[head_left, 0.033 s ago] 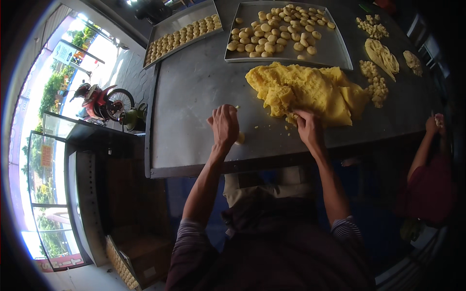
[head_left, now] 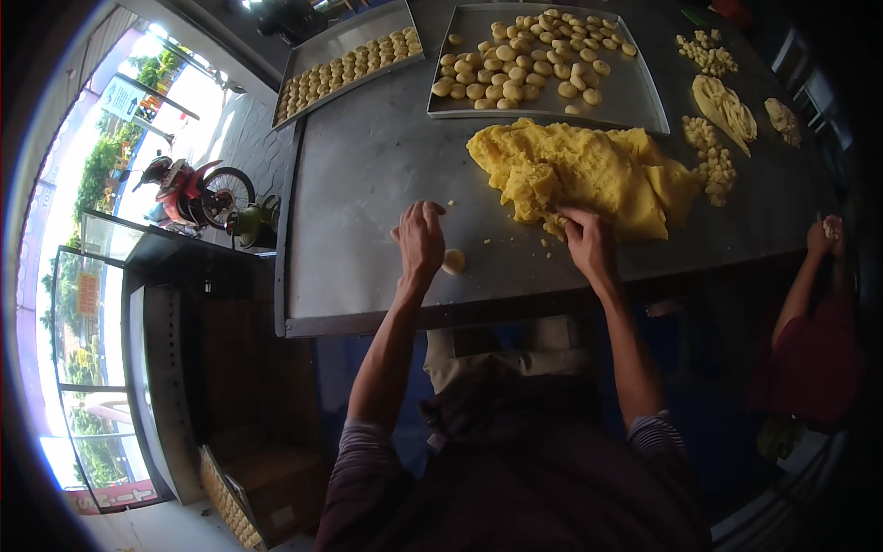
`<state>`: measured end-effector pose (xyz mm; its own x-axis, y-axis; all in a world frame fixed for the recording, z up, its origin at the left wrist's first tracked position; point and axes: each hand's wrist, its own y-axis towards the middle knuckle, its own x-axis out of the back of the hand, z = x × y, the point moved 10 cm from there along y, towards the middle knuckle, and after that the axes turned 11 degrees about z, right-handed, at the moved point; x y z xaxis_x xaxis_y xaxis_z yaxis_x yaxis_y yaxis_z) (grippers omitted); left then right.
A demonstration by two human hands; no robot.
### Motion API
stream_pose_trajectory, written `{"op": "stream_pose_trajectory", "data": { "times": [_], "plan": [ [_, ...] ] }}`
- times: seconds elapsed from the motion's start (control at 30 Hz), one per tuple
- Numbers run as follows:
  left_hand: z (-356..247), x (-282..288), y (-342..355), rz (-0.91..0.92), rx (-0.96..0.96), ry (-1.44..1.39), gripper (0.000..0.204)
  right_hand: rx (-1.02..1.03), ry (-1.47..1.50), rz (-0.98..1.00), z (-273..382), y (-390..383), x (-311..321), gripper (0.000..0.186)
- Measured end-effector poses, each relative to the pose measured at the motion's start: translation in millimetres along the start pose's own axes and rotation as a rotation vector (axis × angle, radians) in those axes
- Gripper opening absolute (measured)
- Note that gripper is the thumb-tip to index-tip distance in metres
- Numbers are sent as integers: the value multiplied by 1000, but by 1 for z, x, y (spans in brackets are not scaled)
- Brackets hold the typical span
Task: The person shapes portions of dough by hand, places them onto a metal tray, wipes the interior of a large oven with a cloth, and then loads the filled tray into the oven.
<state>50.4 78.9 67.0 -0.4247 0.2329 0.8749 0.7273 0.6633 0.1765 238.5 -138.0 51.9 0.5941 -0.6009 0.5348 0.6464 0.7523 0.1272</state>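
A large, crumbly mass of yellow dough (head_left: 598, 175) lies on the grey metal table (head_left: 349, 202) in front of me. My right hand (head_left: 589, 244) is at its near edge, with the fingertips closed on the dough and partly hidden in it. Further left, my left hand (head_left: 421, 241) is low over the tabletop, its fingers loosely bent and spread and its thumb pointing right. A small round piece of pale dough (head_left: 452, 261) rests just right of the left wrist. What lies under the left palm is hidden. Small crumbs are scattered between the hands.
Beyond the dough stands a tray (head_left: 552, 112) of loose pale balls; left of it, another tray (head_left: 395, 66) holds balls in rows. Right are clusters of small dough lumps (head_left: 708, 161) and a pale dough strand (head_left: 725, 110). A co-worker's hand (head_left: 819, 237) holds a pale lump.
My left hand has loosened and its fingers have spread a little. More of the round dough piece beside its wrist shows. The right hand stays at the yellow dough.
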Motion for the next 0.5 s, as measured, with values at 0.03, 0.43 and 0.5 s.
{"op": "stream_pose_trajectory", "data": {
  "times": [0.03, 0.43, 0.5],
  "plan": [
    [20, 1, -1, 51, 97, -106, 38, -55, 99, 37, -4, 2, 1, 25],
    [4, -23, 3, 37, 28, -16, 25, 166, -153, 26, 46, -34, -15, 22],
    [16, -11, 0, 20, 48, -105, 25, 263, -204, 100, 52, -41, -31, 22]
  ]
}}
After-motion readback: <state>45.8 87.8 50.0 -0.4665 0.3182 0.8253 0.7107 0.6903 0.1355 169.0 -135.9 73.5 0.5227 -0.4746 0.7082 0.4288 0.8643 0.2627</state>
